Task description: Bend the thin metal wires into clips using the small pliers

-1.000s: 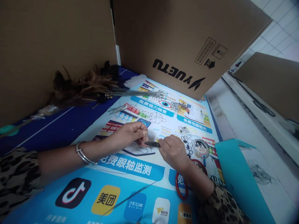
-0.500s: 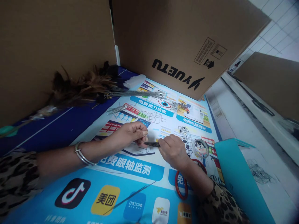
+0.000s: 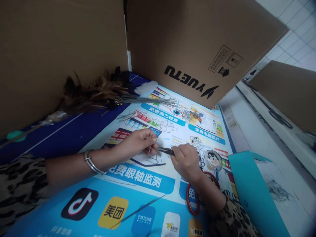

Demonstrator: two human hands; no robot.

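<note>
My left hand (image 3: 145, 141), with silver bangles on the wrist, pinches a thin wire (image 3: 150, 146) between thumb and fingers above the printed mat. My right hand (image 3: 186, 160) is wrapped round dark pliers (image 3: 166, 150). The pliers' jaws point left, slightly parted, close to my left fingertips. Whether they touch the wire cannot be made out. Red-handled scissors (image 3: 189, 199) lie under my right forearm. Near my right hand are small black rings or clips (image 3: 201, 158) and a round clear dish (image 3: 213, 160).
Bundles of thin wires (image 3: 150, 99) and brown feathers (image 3: 98, 89) lie at the back left. Cardboard boxes (image 3: 197, 39) stand behind. A teal box (image 3: 256, 194) is at the right, with tangled wire (image 3: 276, 187) beside it. Long wires (image 3: 140, 209) cross the front of the mat.
The pliers have drawn slightly away from my left fingertips, and their jaws now show parted. My left hand still pinches the wire. The whole view has shifted a little.
</note>
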